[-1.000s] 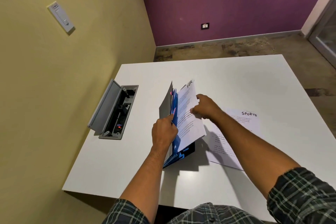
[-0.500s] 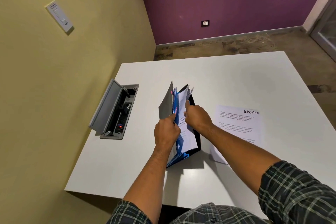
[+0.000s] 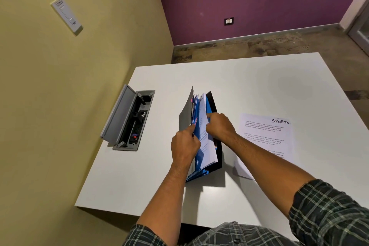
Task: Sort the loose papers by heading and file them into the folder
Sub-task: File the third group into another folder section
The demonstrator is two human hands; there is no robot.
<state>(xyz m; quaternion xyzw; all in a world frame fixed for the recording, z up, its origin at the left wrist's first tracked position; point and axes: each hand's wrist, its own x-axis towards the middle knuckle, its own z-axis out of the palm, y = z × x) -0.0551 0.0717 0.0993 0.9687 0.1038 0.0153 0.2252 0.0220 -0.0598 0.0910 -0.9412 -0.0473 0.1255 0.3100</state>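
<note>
A dark folder (image 3: 215, 106) with blue dividers stands half open on the white table (image 3: 249, 78). My left hand (image 3: 184, 146) pinches the grey front cover and blue dividers, holding them apart. My right hand (image 3: 220, 127) presses a white sheet (image 3: 203, 118) headed "HR" down into a pocket, fingers closed on its edge. To the right, a loose paper (image 3: 267, 136) headed "SPORTS" lies flat on the table, partly under my right forearm.
An open grey cable box (image 3: 127, 118) with sockets is sunk into the table at the left, its lid raised. A yellow wall runs close along the left. The near table edge is just in front of my body.
The HR sheet, tilted out to the right a second ago, has been swung upright and slid down into the folder. My right hand followed it leftwards, uncovering more of the SPORTS paper.
</note>
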